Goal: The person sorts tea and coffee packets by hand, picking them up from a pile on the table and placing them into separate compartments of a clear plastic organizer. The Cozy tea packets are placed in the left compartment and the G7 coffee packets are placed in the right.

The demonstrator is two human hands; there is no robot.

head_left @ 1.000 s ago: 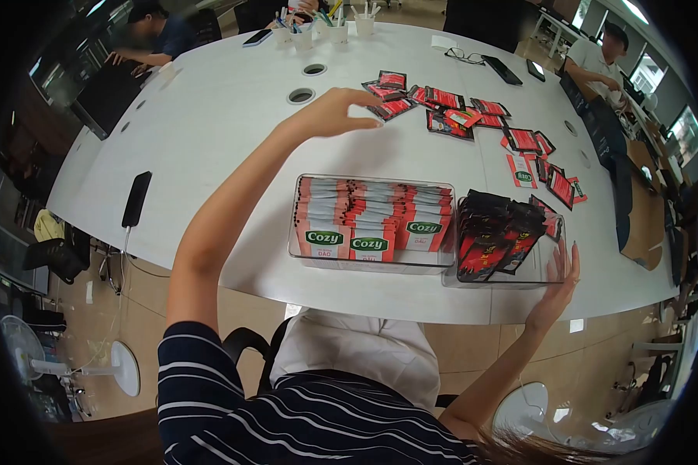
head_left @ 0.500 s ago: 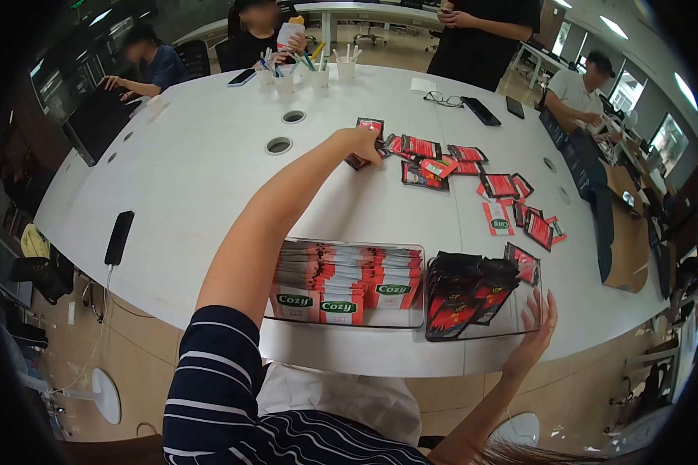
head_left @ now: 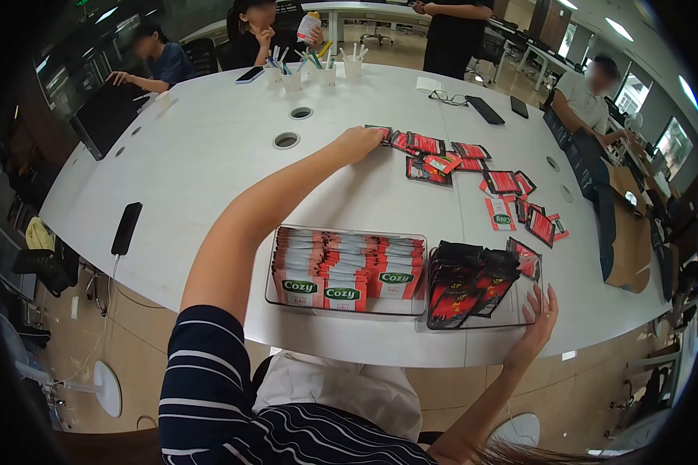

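Left hand is now narrowed at red-black foil packet; grip hidden.
Clear plastic box is touched by spread right hand.

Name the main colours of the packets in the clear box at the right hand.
The packets are black and red, best seen in the head view.

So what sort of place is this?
Likely a shared office: the big white table has round cable grommets, pens stand in cups, and there's a swivel chair behind.
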